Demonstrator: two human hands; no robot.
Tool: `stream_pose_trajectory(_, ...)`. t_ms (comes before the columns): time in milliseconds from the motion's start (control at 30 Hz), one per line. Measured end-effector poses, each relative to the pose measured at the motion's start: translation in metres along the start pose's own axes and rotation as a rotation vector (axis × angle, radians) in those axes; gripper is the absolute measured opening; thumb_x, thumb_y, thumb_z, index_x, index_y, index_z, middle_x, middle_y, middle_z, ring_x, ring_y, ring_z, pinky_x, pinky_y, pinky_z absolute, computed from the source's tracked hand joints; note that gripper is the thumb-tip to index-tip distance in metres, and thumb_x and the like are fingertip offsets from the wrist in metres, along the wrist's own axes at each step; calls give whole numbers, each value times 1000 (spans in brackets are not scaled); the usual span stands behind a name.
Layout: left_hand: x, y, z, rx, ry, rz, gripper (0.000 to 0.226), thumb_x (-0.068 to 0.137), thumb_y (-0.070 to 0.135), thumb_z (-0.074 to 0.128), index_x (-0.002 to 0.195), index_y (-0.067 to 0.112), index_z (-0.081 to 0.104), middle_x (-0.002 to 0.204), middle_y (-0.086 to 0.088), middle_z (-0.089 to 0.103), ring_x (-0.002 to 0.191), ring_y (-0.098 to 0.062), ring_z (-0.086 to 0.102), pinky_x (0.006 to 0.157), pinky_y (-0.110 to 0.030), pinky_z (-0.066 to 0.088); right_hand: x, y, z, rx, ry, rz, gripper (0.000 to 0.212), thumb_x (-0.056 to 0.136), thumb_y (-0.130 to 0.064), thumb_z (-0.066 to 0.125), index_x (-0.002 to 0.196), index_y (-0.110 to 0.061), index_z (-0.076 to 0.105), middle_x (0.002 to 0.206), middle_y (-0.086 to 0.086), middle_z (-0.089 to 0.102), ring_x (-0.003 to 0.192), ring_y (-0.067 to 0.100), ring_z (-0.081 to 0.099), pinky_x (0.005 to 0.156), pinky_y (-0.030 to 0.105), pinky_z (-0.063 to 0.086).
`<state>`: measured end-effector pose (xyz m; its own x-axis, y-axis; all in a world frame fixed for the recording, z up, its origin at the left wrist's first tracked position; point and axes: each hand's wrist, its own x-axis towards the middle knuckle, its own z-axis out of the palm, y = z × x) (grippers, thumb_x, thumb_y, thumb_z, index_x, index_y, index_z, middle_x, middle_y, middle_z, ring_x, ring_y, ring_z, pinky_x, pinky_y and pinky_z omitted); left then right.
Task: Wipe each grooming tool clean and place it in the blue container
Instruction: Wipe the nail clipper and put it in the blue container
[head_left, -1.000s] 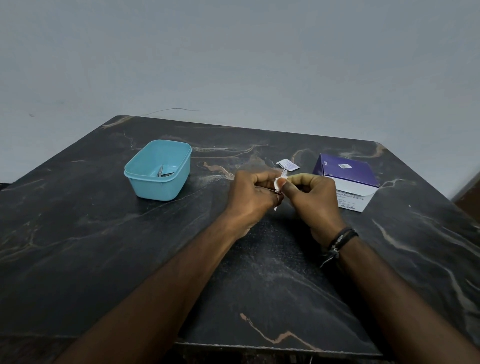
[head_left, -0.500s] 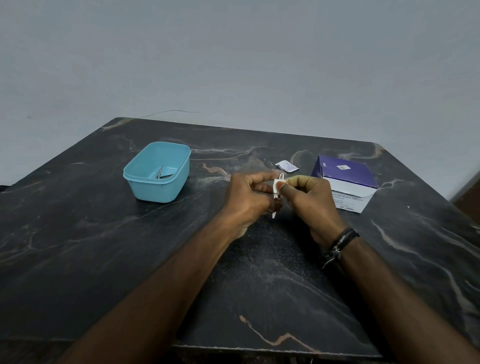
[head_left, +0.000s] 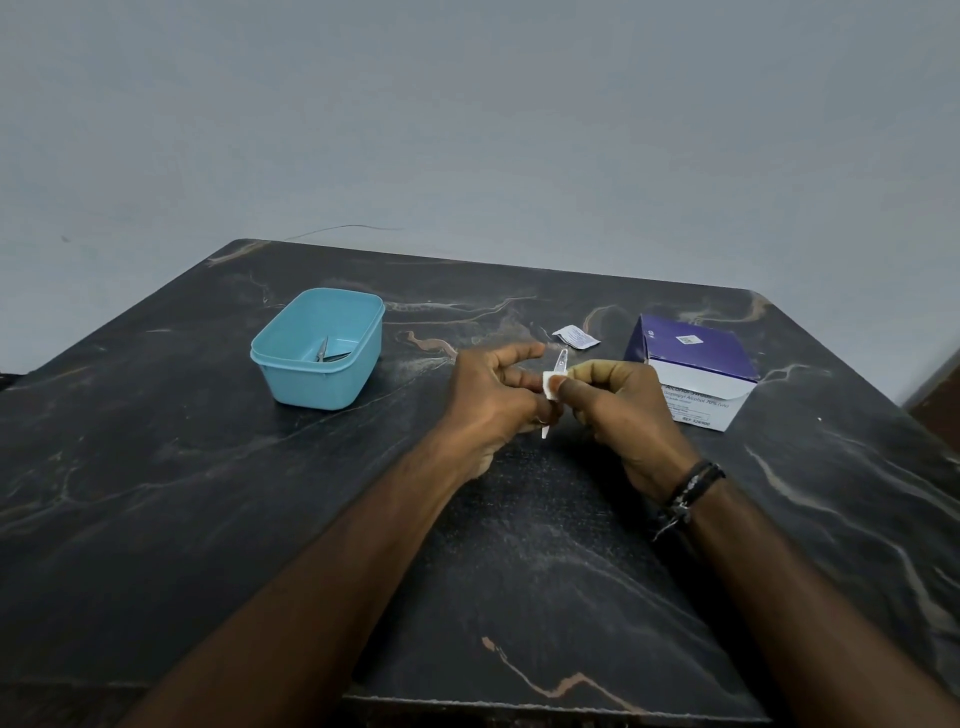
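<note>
Over the middle of the dark marble table, my left hand (head_left: 496, 395) grips a small metal grooming tool (head_left: 560, 361); its top end pokes up between my hands and a pale tip shows below them. My right hand (head_left: 618, 402) pinches a small white wipe (head_left: 549, 385) against the tool's shaft. The blue container (head_left: 291, 358) stands to the left, apart from both hands, with small metal scissors (head_left: 326, 352) lying inside.
A purple and white box of alcohol swabs (head_left: 693, 371) sits to the right of my hands. A torn white swab packet (head_left: 575, 336) lies just behind them. The table (head_left: 156, 493) ends near a grey wall at the back.
The wipe has slid down the tool, so more of the metal top end shows above my fingers. Both hands stay in the same spot.
</note>
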<state>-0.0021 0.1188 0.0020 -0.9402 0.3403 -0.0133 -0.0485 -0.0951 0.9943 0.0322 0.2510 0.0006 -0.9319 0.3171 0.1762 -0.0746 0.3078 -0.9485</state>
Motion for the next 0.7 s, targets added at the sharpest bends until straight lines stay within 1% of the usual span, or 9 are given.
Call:
stream_pose_trajectory(100,-2,1,2,18,-40,-23,66,68,-23,70,127,6,58,80,-13,72,74,-27,72,71,-40,62,3,0,-1,28,84,-9,27,85,-16,71,60,-12,64,45,-7,49,42,4,38,41,16,32)
stream_pose_trajectory(167,-2,1,3,23,-48,-35,66,68,-23,70,126,5,58,78,-13,69,73,-26,71,71,-41,62,3,-1,-2,59,114,-15,32,86,-16,71,56,-15,61,45,-6,47,42,8,35,42,19,30)
stream_pose_trajectory(233,-2,1,2,16,-30,-27,65,68,-23,69,126,5,58,80,-15,68,74,-28,71,72,-44,61,3,-1,-2,92,95,-6,30,88,-17,69,59,-14,62,47,-2,45,43,9,32,42,20,27)
stream_pose_trajectory(300,0,1,0,1,3,-14,64,68,-22,70,125,4,59,83,-18,69,76,-31,72,72,-44,61,1,1,-1,92,46,-8,26,88,-17,69,63,-10,66,47,-2,46,42,9,33,41,20,27)
stream_pose_trajectory(400,0,3,-2,-16,42,-9,62,68,-22,70,123,4,59,87,-17,72,77,-28,73,69,-39,62,1,3,1,50,-26,-16,20,88,-15,70,76,1,71,46,-9,55,41,-1,41,42,11,32)
stream_pose_trajectory(467,-1,4,-2,-7,45,-14,62,68,-23,69,124,3,58,87,-17,73,77,-28,73,71,-40,62,1,4,2,41,-55,-4,18,87,-14,70,79,3,71,48,-10,57,41,-2,44,42,9,33)
stream_pose_trajectory(567,-2,3,-1,21,16,-19,62,69,-22,70,125,3,58,86,-18,72,73,-26,72,70,-40,62,0,3,2,17,-22,0,18,86,-14,71,71,-5,70,46,-10,55,41,-1,43,42,12,33)
stream_pose_trajectory(633,-3,2,0,50,-14,-21,63,68,-22,70,125,3,58,82,-17,71,70,-25,71,69,-42,62,1,2,0,25,42,-1,23,86,-15,71,64,-11,67,45,-9,53,41,2,40,41,15,33)
stream_pose_trajectory(700,-4,2,1,68,-39,-24,64,68,-24,69,125,2,58,84,-20,70,69,-25,69,69,-43,61,3,1,-2,47,95,-2,27,87,-16,71,60,-14,64,44,-7,49,41,5,36,40,17,30)
